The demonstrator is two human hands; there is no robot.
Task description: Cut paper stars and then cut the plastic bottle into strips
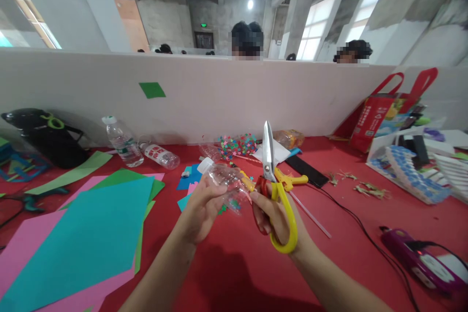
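Observation:
My left hand (pixel 200 208) is closed around a small clear plastic bottle (pixel 224 181) with a white cap, held on its side above the red table (pixel 226 263). My right hand (pixel 272 214) grips scissors (pixel 272 175) with red and yellow handles, fingers through the loops. The steel blades are together and point straight up, just right of the bottle. The two hands nearly touch in the middle of the view.
Teal (pixel 84 234), pink and green paper sheets lie at left. Two clear bottles (pixel 124 141) rest near a white divider (pixel 219 92). Coloured paper bits (pixel 237 145), a red bag (pixel 380 112), a purple device (pixel 417 258) with a black cable and a black bag (pixel 44 136) surround the table. People's heads show behind the divider.

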